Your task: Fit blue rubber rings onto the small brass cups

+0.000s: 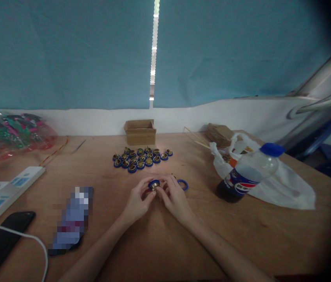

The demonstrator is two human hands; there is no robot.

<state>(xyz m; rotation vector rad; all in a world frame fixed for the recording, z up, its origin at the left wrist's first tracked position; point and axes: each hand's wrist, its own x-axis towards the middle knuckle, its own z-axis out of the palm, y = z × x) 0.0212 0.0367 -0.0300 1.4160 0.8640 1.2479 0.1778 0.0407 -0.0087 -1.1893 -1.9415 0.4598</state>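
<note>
Between the fingers of both hands is a small round brass-coloured part with a blue ring [154, 185], held just above the wooden table. My left hand [139, 199] grips it from the left, thumb and fingers closed on its side. From the right, my right hand [173, 196] has its thumb and fingertips on the same part. A loose blue ring [183, 185] lies beside my right fingers, and a small piece near it is partly hidden. Beyond my hands sits a cluster of several similar blue-ringed brass parts [140, 159].
An open cardboard box [140, 136] stands at the back. On the right are a cola bottle [246, 174], a white plastic bag [285, 192] and a brown packet [218, 134]. On the left lie a pixelated phone [73, 221], a black phone [5, 239], a power strip [21, 182] and wrapped bundles [14, 131].
</note>
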